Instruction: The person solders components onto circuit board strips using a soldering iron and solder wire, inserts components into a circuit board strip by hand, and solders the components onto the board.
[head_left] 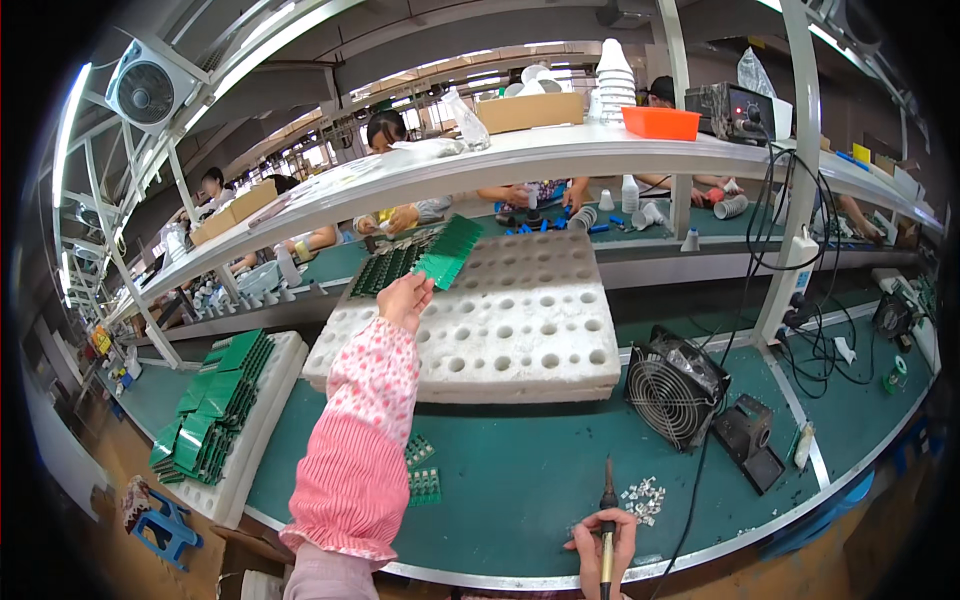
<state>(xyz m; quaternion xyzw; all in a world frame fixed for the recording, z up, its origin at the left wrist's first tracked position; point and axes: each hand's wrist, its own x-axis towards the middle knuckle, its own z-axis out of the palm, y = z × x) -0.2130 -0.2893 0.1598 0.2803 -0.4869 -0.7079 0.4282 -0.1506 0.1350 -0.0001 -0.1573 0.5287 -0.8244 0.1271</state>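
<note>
My left hand [405, 301], in a pink sleeve, reaches over the white foam board [510, 335] and pinches the near end of a green circuit board panel [451, 252]. That panel is tilted up beside dark, component-covered panels [386, 268] lying on the foam's far left part. My right hand [607, 548], at the near edge of the bench, is closed round a soldering iron [608, 510] with its tip pointing away from me. Just right of the iron lies a small heap of tiny pale parts [643, 501]. Two small green board pieces [424, 486] rest by my left sleeve.
Stacked green panels [215, 405] sit on another foam block [262, 425] at left. A fan [677, 388] and a soldering iron stand [748, 440] occupy the right side, with black cables [800, 200] hanging nearby. A white shelf [560, 145] crosses ahead; other people work beyond it.
</note>
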